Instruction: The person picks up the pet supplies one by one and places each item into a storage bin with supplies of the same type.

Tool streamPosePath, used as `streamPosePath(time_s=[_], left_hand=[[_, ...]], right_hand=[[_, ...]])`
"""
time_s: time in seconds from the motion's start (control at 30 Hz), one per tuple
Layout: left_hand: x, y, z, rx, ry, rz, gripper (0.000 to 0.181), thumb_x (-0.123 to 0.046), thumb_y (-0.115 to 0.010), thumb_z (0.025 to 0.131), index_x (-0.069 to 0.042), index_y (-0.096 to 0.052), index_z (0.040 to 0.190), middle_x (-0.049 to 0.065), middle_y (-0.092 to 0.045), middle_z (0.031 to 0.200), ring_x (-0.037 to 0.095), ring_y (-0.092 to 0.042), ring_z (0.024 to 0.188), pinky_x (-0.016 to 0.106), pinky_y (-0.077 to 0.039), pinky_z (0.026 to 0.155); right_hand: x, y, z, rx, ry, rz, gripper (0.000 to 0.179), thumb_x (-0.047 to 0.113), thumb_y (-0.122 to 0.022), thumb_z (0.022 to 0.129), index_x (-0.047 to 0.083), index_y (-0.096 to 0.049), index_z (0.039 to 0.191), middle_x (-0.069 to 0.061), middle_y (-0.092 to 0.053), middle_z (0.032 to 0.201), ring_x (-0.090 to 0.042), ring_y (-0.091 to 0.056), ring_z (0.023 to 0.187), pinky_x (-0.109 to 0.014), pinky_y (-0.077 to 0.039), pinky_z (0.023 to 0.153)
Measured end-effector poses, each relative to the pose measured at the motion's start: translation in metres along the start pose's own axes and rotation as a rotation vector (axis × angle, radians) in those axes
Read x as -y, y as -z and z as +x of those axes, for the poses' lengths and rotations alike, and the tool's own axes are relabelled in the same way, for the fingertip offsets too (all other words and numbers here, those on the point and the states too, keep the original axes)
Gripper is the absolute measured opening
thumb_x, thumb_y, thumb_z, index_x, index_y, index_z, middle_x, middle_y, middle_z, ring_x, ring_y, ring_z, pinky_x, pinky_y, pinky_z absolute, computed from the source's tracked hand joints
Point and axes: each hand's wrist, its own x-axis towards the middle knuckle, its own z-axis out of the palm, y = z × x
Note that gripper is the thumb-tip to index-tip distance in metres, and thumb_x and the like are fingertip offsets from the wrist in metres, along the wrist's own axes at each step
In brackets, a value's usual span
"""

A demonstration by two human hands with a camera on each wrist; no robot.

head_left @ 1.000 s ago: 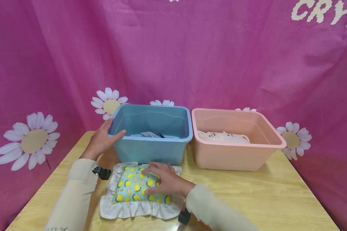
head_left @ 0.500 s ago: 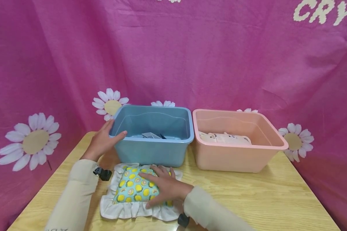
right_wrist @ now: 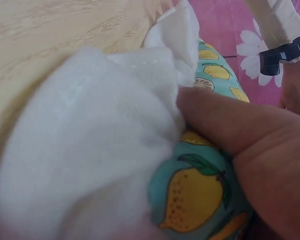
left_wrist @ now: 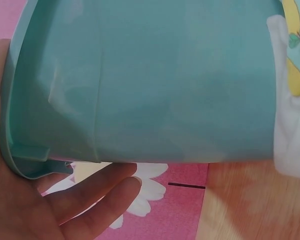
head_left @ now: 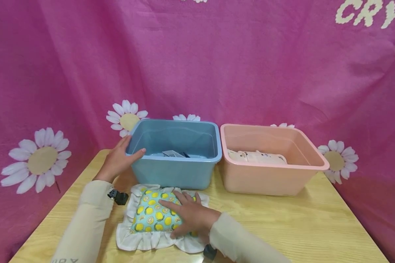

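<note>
At the blue plastic bin's [head_left: 174, 173] left front corner, my left hand [head_left: 116, 160] grips the rim. Its thumb lies along the front rim, and its fingers lie against the left side; the left wrist view shows the bin wall [left_wrist: 185, 80] close up. In front of the bin a small cushion [head_left: 151, 213] with a lemon print and white ruffled edge lies flat on the table. Spread over its right half, my right hand [head_left: 192, 215] rests with fingers apart. The right wrist view shows the thumb [right_wrist: 215, 112] at the seam between the white ruffle [right_wrist: 100, 125] and the lemon fabric.
A grey slotted item [head_left: 172, 153] and something dark lie inside the blue bin. Beside it on the right stands a pink bin [head_left: 260, 179] holding a pale printed cloth item [head_left: 256, 157]. A magenta curtain [head_left: 250, 65] with daisies hangs behind the wooden table [head_left: 299, 223].
My right hand has spread its fingers wider over the cushion, and its thumb has moved down to the front ruffle. The left hand has stayed on the bin's rim.
</note>
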Motion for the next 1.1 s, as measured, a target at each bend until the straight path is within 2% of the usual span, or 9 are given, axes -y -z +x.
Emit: streamPosePath(time_s=[0.1,0.23,0.43,0.5,0.6,0.73,0.87,0.97,1.1], left_hand=[[-0.001,0.003,0.002,0.005,0.001,0.002,0.099,-0.062,-0.059,0.086,-0.017,-0.006,0.157,0.014,-0.012,0.16,0.048,-0.025,0.138,0.071,-0.033,0.096],[-0.003,0.0,0.002,-0.008,-0.011,0.0,0.097,-0.061,-0.058,0.086,-0.018,-0.008,0.157,0.013,-0.014,0.16,0.048,-0.027,0.137,0.071,-0.034,0.096],[-0.004,0.002,0.002,-0.01,-0.005,0.002,0.097,-0.062,-0.058,0.086,-0.019,-0.007,0.157,0.013,-0.014,0.16,0.047,-0.027,0.137,0.071,-0.034,0.096],[-0.003,0.002,0.001,-0.007,0.001,0.0,0.097,-0.063,-0.058,0.086,-0.019,-0.007,0.157,0.013,-0.014,0.16,0.047,-0.027,0.137,0.071,-0.034,0.097],[-0.001,0.001,0.001,-0.002,0.005,0.0,0.097,-0.063,-0.057,0.086,-0.019,-0.007,0.157,0.013,-0.014,0.16,0.047,-0.027,0.137,0.071,-0.034,0.097],[-0.001,0.001,0.001,-0.008,0.007,0.003,0.097,-0.063,-0.057,0.086,-0.018,-0.008,0.157,0.013,-0.014,0.16,0.047,-0.026,0.137,0.071,-0.032,0.098],[0.0,0.001,0.001,-0.007,0.005,0.004,0.098,-0.064,-0.056,0.086,-0.018,-0.007,0.157,0.013,-0.013,0.16,0.047,-0.025,0.138,0.071,-0.032,0.098],[0.0,0.0,0.001,-0.003,0.001,0.007,0.098,-0.064,-0.056,0.086,-0.018,-0.007,0.157,0.013,-0.013,0.16,0.047,-0.026,0.138,0.071,-0.032,0.098],[-0.001,-0.001,0.002,-0.002,0.002,0.009,0.098,-0.064,-0.056,0.086,-0.017,-0.007,0.157,0.013,-0.013,0.16,0.047,-0.026,0.138,0.071,-0.031,0.099]], right_hand=[[-0.001,0.001,0.002,-0.004,-0.005,-0.007,0.097,0.051,-0.077,0.076,0.055,-0.012,0.148,-0.003,-0.012,0.159,-0.031,-0.015,0.145,-0.068,-0.01,0.109],[-0.001,0.001,-0.002,-0.013,-0.026,-0.001,0.093,0.047,-0.077,0.077,0.057,-0.016,0.146,-0.002,-0.022,0.154,-0.029,-0.024,0.14,-0.064,-0.016,0.11],[0.005,0.006,-0.005,0.015,-0.082,0.054,0.089,0.043,-0.078,0.077,0.064,-0.019,0.141,0.0,-0.031,0.146,-0.029,-0.035,0.127,-0.056,-0.036,0.1],[0.006,0.006,-0.005,0.02,-0.09,0.056,0.089,0.043,-0.078,0.078,0.065,-0.019,0.141,0.001,-0.034,0.142,-0.027,-0.037,0.121,-0.053,-0.04,0.096],[0.006,0.005,-0.005,0.019,-0.076,0.036,0.089,0.044,-0.077,0.079,0.064,-0.018,0.142,0.001,-0.038,0.134,-0.022,-0.039,0.113,-0.048,-0.042,0.092],[0.006,0.006,-0.005,-0.002,-0.066,0.019,0.087,0.044,-0.076,0.08,0.063,-0.018,0.142,0.002,-0.039,0.128,-0.019,-0.039,0.112,-0.045,-0.042,0.09],[0.004,0.006,-0.005,-0.034,-0.067,0.031,0.085,0.041,-0.076,0.081,0.062,-0.021,0.142,0.0,-0.036,0.135,-0.019,-0.037,0.12,-0.048,-0.039,0.097],[0.003,0.006,-0.007,-0.057,-0.033,0.02,0.081,0.037,-0.075,0.083,0.057,-0.026,0.144,0.0,-0.038,0.133,-0.017,-0.039,0.119,-0.048,-0.038,0.099],[0.001,0.008,-0.01,-0.072,0.062,-0.03,0.075,0.035,-0.072,0.087,0.048,-0.028,0.146,0.005,-0.042,0.115,-0.011,-0.042,0.106,-0.037,-0.041,0.092]])
